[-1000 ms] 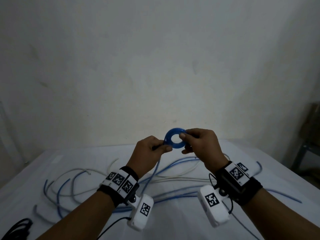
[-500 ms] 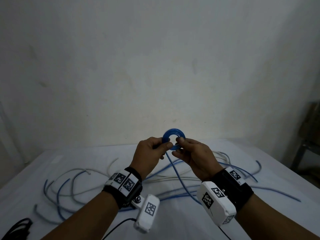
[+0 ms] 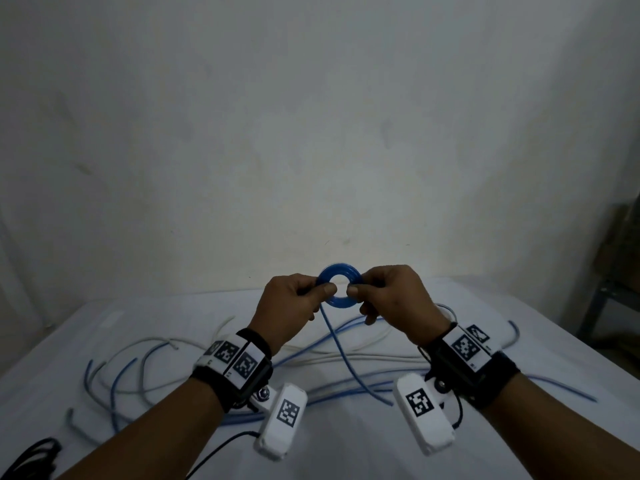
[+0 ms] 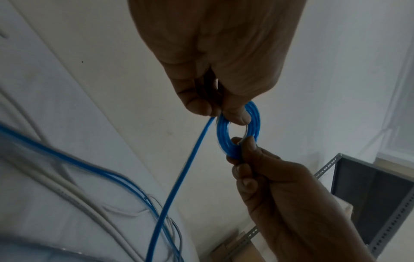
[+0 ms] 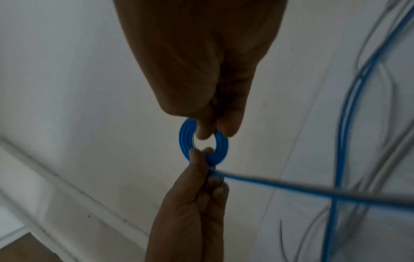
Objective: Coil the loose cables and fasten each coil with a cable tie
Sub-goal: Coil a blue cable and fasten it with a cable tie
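The left hand [image 3: 291, 303] and the right hand [image 3: 394, 299] are seen from the head view raised above the table [image 3: 346, 452], each pinching one side of a small blue coil [image 3: 340, 281]; its loose tail [image 3: 346, 362] hangs down to the blue and white cables [image 3: 311, 362] spread on the table. From the left wrist, the coil [image 4: 253, 122] is pinched between thumb and fingers [image 4: 235, 113]. From the right wrist, the coil [image 5: 220, 150] is pinched likewise, the opposite rim being held by the left hand [image 5: 195, 203].
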